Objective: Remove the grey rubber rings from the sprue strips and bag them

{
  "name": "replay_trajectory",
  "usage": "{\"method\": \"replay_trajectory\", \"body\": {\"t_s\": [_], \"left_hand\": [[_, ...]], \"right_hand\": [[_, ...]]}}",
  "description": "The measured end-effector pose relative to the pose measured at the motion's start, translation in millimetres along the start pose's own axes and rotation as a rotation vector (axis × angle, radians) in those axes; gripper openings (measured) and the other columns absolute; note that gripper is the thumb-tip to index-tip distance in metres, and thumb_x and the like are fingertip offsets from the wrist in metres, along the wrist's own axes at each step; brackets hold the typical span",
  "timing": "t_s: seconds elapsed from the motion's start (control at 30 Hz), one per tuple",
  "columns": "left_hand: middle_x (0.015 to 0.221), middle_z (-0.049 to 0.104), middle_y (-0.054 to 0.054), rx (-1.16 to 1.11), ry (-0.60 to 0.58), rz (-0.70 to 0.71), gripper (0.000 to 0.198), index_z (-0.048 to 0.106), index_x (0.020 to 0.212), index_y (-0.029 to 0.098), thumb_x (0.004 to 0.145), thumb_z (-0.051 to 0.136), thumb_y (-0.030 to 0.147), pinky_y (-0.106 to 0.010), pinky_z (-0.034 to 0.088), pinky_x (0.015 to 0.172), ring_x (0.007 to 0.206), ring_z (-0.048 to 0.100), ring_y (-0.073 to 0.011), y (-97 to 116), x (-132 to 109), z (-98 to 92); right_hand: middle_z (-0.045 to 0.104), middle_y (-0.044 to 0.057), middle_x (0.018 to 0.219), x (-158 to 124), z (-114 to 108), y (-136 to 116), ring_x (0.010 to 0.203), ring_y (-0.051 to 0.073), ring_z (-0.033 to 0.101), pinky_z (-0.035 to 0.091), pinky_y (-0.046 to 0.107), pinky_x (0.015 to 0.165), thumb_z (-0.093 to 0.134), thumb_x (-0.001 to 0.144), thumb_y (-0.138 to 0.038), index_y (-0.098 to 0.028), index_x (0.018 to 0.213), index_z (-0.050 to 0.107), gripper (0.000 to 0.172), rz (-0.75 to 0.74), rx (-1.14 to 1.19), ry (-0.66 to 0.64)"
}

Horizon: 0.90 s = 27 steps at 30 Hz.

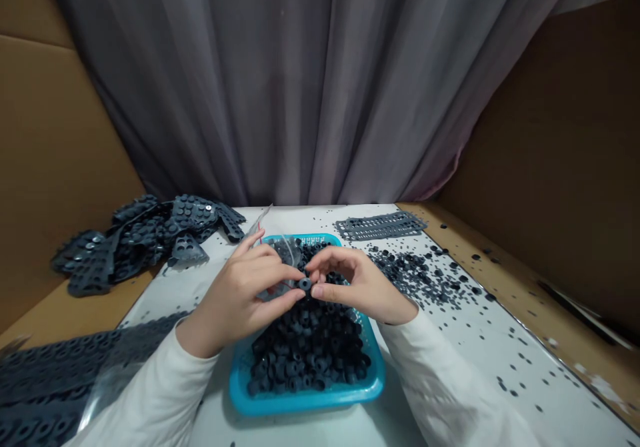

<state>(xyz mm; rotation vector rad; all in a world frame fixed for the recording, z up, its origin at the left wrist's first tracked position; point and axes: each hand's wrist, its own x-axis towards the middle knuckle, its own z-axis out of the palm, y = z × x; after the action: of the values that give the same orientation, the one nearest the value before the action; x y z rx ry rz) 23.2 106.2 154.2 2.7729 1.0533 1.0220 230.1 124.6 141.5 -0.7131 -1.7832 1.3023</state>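
Observation:
Over a blue plastic basket, both hands meet at one small dark grey rubber ring with a hole facing me. My left hand pinches the ring's left side between thumb and forefinger. From the right, my right hand closes its thumb and fingertips on it. Many similar dark rubber pieces fill the basket beneath. A clear plastic bag with a red line shows behind my left hand; whether those fingers also grip it I cannot tell.
Dark studded rubber sheets are heaped at the back left. More sheets with ring shapes lie at the near left. A perforated sheet lies at the back right, with small black scraps scattered before it. Cardboard walls and a grey curtain surround the table.

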Motion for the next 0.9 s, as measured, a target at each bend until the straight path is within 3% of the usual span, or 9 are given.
{"method": "replay_trajectory", "body": {"t_s": [0.13, 0.27, 0.5, 0.6, 0.7, 0.8, 0.9], "left_hand": [[0.068, 0.061, 0.004, 0.004, -0.041, -0.026, 0.011, 0.065, 0.086, 0.023, 0.081, 0.057, 0.03, -0.046, 0.025, 0.106, 0.069, 0.055, -0.0119, -2, 1, 4.1], [0.064, 0.059, 0.004, 0.033, -0.093, -0.076, 0.017, 0.065, 0.087, 0.024, 0.082, 0.055, 0.037, -0.046, 0.025, 0.105, 0.068, 0.055, -0.0127, -3, 2, 5.4], [0.065, 0.061, 0.004, 0.132, -0.038, -0.17, 0.021, 0.065, 0.086, 0.023, 0.082, 0.052, 0.039, -0.044, 0.027, 0.104, 0.064, 0.056, -0.0125, -14, -1, -7.0], [0.064, 0.061, 0.004, 0.154, 0.014, -0.191, 0.021, 0.065, 0.084, 0.023, 0.082, 0.051, 0.039, -0.043, 0.029, 0.103, 0.065, 0.057, -0.0132, -19, -2, -11.9], [0.064, 0.06, 0.004, 0.162, 0.025, -0.191, 0.021, 0.064, 0.083, 0.022, 0.082, 0.052, 0.039, -0.042, 0.029, 0.103, 0.066, 0.057, -0.0134, -20, -2, -13.1], [0.064, 0.059, 0.005, 0.163, 0.007, -0.188, 0.02, 0.063, 0.084, 0.022, 0.083, 0.051, 0.037, -0.042, 0.028, 0.104, 0.065, 0.055, -0.0121, -19, -2, -11.4], [0.065, 0.059, 0.005, 0.156, -0.003, -0.171, 0.018, 0.063, 0.085, 0.022, 0.082, 0.052, 0.036, -0.043, 0.027, 0.105, 0.065, 0.055, -0.0119, -20, -3, -9.6]], "right_hand": [[0.066, 0.003, 0.079, 0, 2, -2, 0.073, 0.014, 0.059, 0.048, 0.031, 0.072, 0.07, 0.072, -0.025, -0.016, 0.085, 0.068, 0.015, -0.108, -0.151, 0.03], [0.067, 0.004, 0.075, 3, -5, 2, 0.07, 0.015, 0.06, 0.048, 0.031, 0.069, 0.067, 0.073, -0.026, -0.016, 0.077, 0.068, 0.011, -0.09, -0.259, 0.046], [0.065, 0.003, 0.067, 6, -59, 35, 0.066, 0.016, 0.058, 0.045, 0.03, 0.066, 0.066, 0.071, -0.025, -0.014, 0.07, 0.066, 0.012, 0.149, -0.512, 0.031], [0.065, 0.005, 0.075, 4, -81, 45, 0.071, 0.016, 0.059, 0.044, 0.03, 0.067, 0.064, 0.069, -0.027, -0.014, 0.068, 0.062, 0.013, 0.223, -0.423, 0.08], [0.064, 0.007, 0.087, 2, -92, 50, 0.074, 0.015, 0.06, 0.044, 0.029, 0.067, 0.062, 0.068, -0.025, -0.016, 0.066, 0.053, 0.013, 0.233, -0.16, 0.146], [0.062, 0.001, 0.074, 2, -92, 51, 0.06, 0.011, 0.055, 0.041, 0.025, 0.057, 0.056, 0.067, -0.019, -0.018, 0.071, 0.047, 0.01, 0.24, 0.006, 0.112], [0.051, -0.004, 0.059, 2, -86, 48, 0.051, 0.008, 0.043, 0.032, 0.021, 0.049, 0.046, 0.068, -0.016, -0.017, 0.074, 0.048, 0.006, 0.267, -0.061, 0.054]]}}
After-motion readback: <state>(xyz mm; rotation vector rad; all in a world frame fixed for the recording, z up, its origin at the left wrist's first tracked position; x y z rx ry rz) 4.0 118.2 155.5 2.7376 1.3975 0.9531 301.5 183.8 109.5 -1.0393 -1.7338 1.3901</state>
